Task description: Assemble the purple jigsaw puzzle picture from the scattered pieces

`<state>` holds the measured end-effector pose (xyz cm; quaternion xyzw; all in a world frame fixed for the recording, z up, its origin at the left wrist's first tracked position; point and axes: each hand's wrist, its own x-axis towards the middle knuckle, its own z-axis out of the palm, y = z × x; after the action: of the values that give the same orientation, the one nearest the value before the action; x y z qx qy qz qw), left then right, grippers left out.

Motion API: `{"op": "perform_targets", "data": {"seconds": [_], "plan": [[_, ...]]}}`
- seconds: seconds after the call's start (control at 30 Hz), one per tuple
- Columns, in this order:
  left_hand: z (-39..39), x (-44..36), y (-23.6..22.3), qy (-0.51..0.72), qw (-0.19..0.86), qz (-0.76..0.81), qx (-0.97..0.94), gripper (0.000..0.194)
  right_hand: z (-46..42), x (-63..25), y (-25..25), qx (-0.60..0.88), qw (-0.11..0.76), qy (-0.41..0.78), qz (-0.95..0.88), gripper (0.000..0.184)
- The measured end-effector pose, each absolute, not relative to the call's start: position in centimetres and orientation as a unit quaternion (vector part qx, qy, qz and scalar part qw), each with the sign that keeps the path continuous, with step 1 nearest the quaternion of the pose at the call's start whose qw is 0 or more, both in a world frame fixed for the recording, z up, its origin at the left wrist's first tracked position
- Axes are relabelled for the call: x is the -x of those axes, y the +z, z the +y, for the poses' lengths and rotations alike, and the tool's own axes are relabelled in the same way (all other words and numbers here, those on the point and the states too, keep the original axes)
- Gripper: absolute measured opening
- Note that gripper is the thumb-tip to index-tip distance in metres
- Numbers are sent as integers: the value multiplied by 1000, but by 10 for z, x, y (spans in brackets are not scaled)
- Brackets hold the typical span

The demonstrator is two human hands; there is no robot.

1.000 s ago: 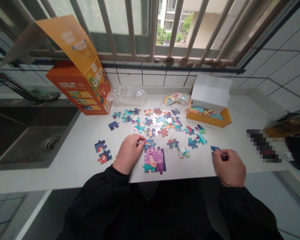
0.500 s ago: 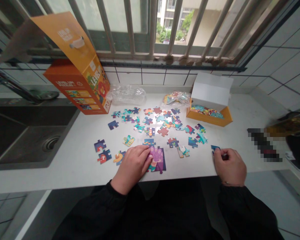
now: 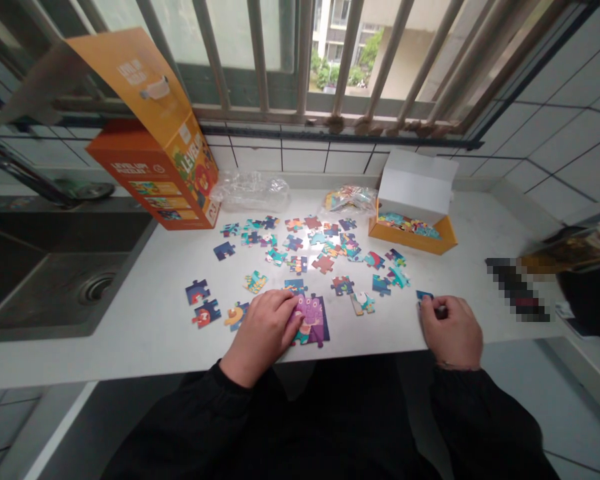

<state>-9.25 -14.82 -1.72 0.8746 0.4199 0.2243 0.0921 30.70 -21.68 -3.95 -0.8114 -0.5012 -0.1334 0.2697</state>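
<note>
My left hand (image 3: 263,330) lies on the left side of a joined purple puzzle block (image 3: 313,321) near the counter's front edge, fingers curled against it. My right hand (image 3: 450,330) pinches a small blue puzzle piece (image 3: 424,295) at its fingertips, resting on the white counter (image 3: 145,320). Several loose colourful pieces (image 3: 325,250) are scattered across the counter beyond both hands. A yellow and blue piece (image 3: 236,315) and a red and blue piece (image 3: 206,313) lie just left of my left hand.
An open orange puzzle box (image 3: 165,170) stands at the back left beside a sink (image 3: 55,280). A small orange box with a white lid (image 3: 415,220) holds more pieces at the back right. Plastic bags (image 3: 253,190) lie by the tiled wall under a barred window.
My left hand drew back from the loose pieces toward me and settled on the joined purple block. My right hand stayed put with the blue piece.
</note>
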Motion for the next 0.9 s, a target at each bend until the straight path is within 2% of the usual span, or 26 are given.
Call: {"op": "perform_targets", "data": {"seconds": [0.17, 0.5, 0.9], "plan": [[-150, 92, -15, 225, 91, 421, -874, 31, -212, -289, -29, 751, 269, -146, -585, 23], [-149, 94, -16, 240, 90, 414, -873, 30, -174, -201, 1, 668, 253, -2, -700, 18], [-149, 94, -18, 239, 90, 419, -871, 30, -140, -208, -6, 670, 230, 0, -706, 15]]}}
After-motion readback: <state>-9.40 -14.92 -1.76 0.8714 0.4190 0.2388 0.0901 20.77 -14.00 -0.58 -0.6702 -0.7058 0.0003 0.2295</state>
